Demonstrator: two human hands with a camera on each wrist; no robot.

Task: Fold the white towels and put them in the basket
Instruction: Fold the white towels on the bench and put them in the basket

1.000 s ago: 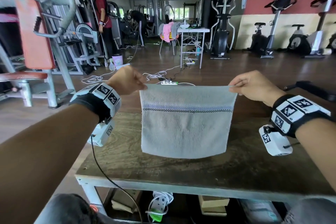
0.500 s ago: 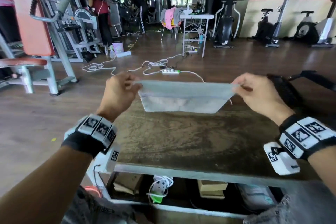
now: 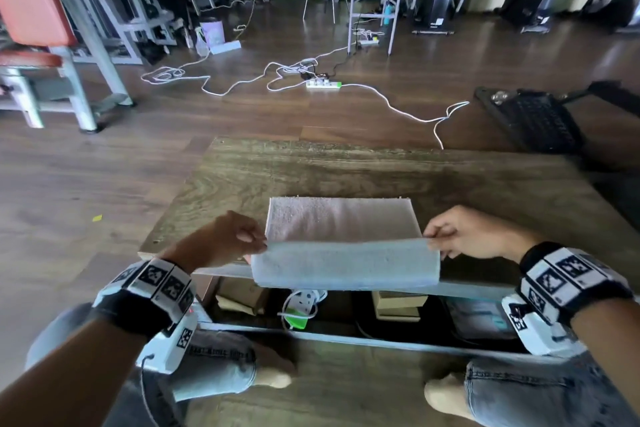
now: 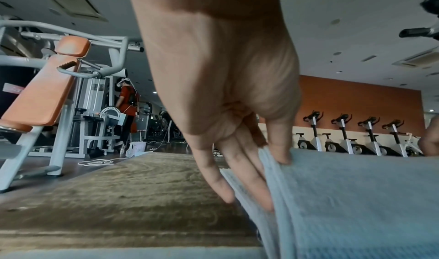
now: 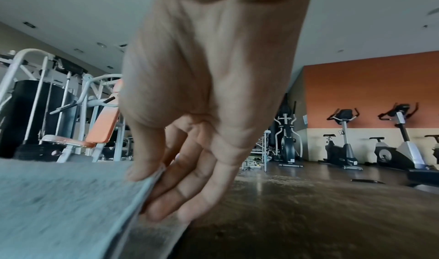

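Note:
A white towel (image 3: pixel 341 218) lies across the near part of the wooden table (image 3: pixel 346 170), its far half flat on the top and its near part (image 3: pixel 346 265) draped over the front edge. My left hand (image 3: pixel 225 241) pinches the towel's left corner between thumb and fingers (image 4: pixel 277 150). My right hand (image 3: pixel 467 232) pinches the right corner the same way, thumb on top (image 5: pixel 142 161). The towel (image 4: pixel 356 197) fills the lower right of the left wrist view, and the towel (image 5: pixel 66 206) fills the lower left of the right wrist view. No basket is in view.
Under the table a shelf (image 3: pixel 346 305) holds boxes, books and a power strip. My knees (image 3: pixel 214 367) are close to the front edge. White cables and a power strip (image 3: pixel 323 84) lie on the floor beyond; a black keyboard (image 3: pixel 530 121) sits at right. Gym machines stand behind.
Both hands came down and toward me with the towel, which hung in the air before. Its far part now lies flat on the table. The head tilted downward.

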